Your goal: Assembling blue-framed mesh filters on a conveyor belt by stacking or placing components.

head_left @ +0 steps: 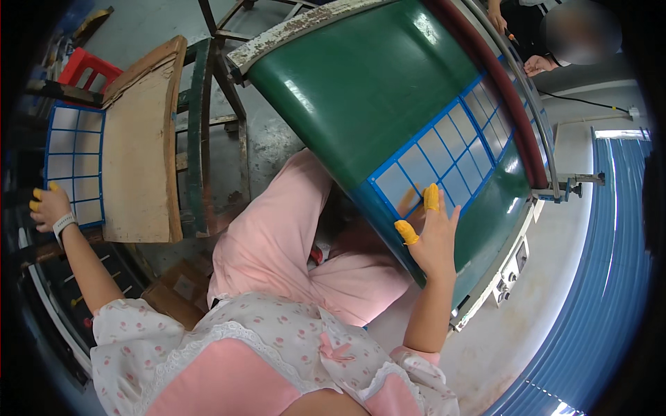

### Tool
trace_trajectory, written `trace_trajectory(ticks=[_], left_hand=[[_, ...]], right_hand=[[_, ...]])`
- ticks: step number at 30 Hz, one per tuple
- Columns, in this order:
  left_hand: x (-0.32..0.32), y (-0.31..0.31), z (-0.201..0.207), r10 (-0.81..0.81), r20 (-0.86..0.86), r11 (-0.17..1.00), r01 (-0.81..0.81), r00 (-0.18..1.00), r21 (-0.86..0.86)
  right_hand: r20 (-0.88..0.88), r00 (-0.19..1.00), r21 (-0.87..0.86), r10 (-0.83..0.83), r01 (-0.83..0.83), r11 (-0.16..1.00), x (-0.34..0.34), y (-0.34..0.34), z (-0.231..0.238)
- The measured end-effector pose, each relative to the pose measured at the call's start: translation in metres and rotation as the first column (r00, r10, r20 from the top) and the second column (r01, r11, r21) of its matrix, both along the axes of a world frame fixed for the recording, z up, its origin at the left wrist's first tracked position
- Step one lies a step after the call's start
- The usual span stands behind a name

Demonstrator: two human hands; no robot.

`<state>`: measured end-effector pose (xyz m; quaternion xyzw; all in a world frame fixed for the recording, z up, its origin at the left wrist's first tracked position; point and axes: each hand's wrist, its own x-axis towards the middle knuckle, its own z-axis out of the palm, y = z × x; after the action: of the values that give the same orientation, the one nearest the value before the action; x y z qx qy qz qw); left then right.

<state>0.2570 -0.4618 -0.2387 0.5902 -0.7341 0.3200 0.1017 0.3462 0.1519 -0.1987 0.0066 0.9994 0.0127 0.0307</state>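
A sheet (444, 159) with blue lines and silvery panes lies on the green conveyor belt (326, 83) to my right. My right hand (433, 236) reaches over its near edge with fingers spread; yellow finger covers sit on two digits. Far left, my left hand (52, 208) rests at the edge of another blue-lined sheet (87, 166), beside a worn wooden board (142, 149). Its digits, two of them in yellow covers, are apart. Whether its fingertips press on that sheet is hard to see. Beyond the first sheet, a further blue-lined sheet (489, 114) runs under the dark red roller (499, 76).
Metal rails and a bracket (555, 191) flank the roller. Behind it a co-worker's hand (538, 66) shows. A red plastic stool (90, 69), a green metal frame (201, 139) and a cardboard box (180, 288) stand on the left. A control panel (512, 274) is on the conveyor's side.
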Motion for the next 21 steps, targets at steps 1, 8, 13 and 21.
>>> trace_trajectory(ticks=[1,8,13,21], left_hand=[[-0.006,-0.028,-0.008,0.434,0.231,0.896,-0.443,0.871,-0.013],[0.054,-0.038,-0.035,-0.435,0.008,0.899,0.435,0.9,-0.045],[0.047,-0.035,-0.045,-0.478,-0.2,0.878,0.463,0.855,-0.12],[0.047,-0.029,-0.009,-0.248,-0.366,0.935,0.321,0.897,0.152]], right_hand=[[-0.007,1.0,-0.005,0.01,-0.01,1.0,-0.003,-0.002,-0.001],[0.056,0.996,-0.198,-0.072,0.081,0.977,0.001,0.012,0.002],[0.067,0.983,-0.058,-0.172,0.176,0.983,0.009,0.032,-0.013],[0.059,0.982,-0.125,-0.18,0.186,0.974,-0.004,0.041,-0.019]])
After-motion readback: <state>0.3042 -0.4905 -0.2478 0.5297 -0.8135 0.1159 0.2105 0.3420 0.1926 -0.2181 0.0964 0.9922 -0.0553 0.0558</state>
